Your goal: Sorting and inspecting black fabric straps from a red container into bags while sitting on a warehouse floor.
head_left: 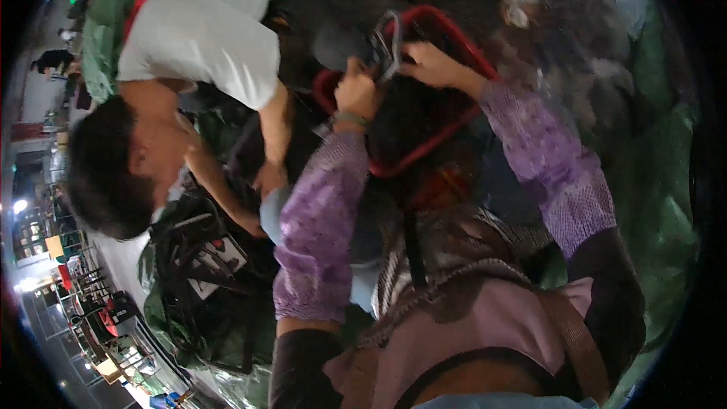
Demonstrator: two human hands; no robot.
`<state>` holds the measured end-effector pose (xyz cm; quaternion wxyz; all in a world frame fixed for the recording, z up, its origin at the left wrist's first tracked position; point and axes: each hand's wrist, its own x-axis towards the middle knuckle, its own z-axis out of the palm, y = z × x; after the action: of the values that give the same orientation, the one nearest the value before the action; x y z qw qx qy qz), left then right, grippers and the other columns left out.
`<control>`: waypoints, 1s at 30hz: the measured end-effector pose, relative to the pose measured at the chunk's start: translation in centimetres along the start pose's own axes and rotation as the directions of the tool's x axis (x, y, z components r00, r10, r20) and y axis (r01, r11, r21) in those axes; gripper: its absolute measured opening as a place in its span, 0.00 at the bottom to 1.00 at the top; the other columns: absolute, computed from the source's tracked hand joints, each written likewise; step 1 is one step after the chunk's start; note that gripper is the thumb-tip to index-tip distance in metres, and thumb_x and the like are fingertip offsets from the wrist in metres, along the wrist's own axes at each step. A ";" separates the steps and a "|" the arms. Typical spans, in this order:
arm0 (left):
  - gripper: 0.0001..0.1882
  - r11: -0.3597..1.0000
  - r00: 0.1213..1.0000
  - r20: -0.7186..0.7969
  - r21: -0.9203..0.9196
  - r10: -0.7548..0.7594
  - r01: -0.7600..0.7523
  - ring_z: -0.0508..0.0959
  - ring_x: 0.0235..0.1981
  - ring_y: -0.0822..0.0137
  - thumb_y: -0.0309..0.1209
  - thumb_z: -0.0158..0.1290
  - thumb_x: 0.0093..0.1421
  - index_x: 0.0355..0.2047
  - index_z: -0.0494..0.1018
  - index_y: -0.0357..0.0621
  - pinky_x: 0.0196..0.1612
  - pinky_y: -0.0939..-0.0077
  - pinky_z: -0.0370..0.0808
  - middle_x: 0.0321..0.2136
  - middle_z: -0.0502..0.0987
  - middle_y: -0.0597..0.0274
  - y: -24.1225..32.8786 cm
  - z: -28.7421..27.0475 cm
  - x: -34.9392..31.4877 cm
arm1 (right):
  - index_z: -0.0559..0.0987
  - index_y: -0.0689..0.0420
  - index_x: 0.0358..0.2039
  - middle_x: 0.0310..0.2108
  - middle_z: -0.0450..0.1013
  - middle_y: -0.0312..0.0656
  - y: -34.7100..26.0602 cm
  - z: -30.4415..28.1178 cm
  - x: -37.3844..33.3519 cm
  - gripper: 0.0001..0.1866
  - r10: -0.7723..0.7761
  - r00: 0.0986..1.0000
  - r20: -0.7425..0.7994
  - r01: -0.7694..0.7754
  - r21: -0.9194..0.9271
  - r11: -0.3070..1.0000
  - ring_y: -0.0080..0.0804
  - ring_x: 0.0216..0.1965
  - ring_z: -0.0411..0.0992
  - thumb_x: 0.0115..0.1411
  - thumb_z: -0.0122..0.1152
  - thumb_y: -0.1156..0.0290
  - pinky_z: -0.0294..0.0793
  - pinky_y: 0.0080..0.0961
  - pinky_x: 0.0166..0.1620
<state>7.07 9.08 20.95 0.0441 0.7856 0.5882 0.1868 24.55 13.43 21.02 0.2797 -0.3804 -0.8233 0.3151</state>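
My left hand [355, 93] is closed at the left side of a red plastic basket [433, 142], its fingers around a dark piece too blurred to name. Opposite it, my right hand [433, 66] pinches a pale grey looped strip [397, 36] that stands up between the two hands. Both hands are over the basket, which holds a dark mass I cannot make out. Purple sleeve covers [322, 216] reach from my wrists up both forearms.
A co-worker in a white shirt [204, 26] bends close on my left, a hand [269, 179] low beside my left forearm. Black strappy items [227, 246] lie below that person. Green sheeting [659, 212] borders the right. Dark, shiny material [564, 68] spreads beyond the basket.
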 end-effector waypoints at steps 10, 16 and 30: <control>0.14 0.986 0.997 0.042 -0.151 -0.065 0.070 0.71 0.30 0.50 0.34 0.49 0.44 0.33 0.69 0.49 0.30 0.58 0.69 0.35 0.66 0.58 -0.1 2.1 -1.1 | 0.68 0.61 0.30 0.24 0.67 0.49 0.4 1.7 -1.4 0.13 0.262 0.943 -0.205 -0.233 0.154 0.960 0.39 0.26 0.66 0.46 0.51 0.67 0.65 0.31 0.28; 0.18 0.910 0.993 0.069 -0.399 -0.095 0.115 0.70 0.33 0.49 0.37 0.55 0.40 0.33 0.68 0.45 0.33 0.58 0.69 0.35 0.70 0.52 -1.1 3.6 -0.8 | 0.70 0.61 0.33 0.27 0.69 0.44 -1.5 0.7 -1.3 0.14 0.032 0.998 -0.058 -0.020 0.191 0.981 0.29 0.30 0.68 0.48 0.52 0.66 0.66 0.25 0.32; 0.21 0.959 0.985 0.118 -0.239 -0.127 0.153 0.72 0.27 0.48 0.46 0.55 0.39 0.28 0.71 0.42 0.30 0.57 0.68 0.24 0.72 0.47 0.2 3.1 -0.9 | 0.68 0.60 0.33 0.29 0.68 0.53 -2.2 1.8 -1.1 0.16 0.231 0.937 -0.261 -0.238 0.005 0.971 0.52 0.33 0.66 0.42 0.51 0.68 0.66 0.39 0.34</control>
<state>8.05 8.61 17.90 0.1847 0.7388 0.6114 0.2148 22.91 10.90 21.27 0.3406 -0.5173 -0.7324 0.2827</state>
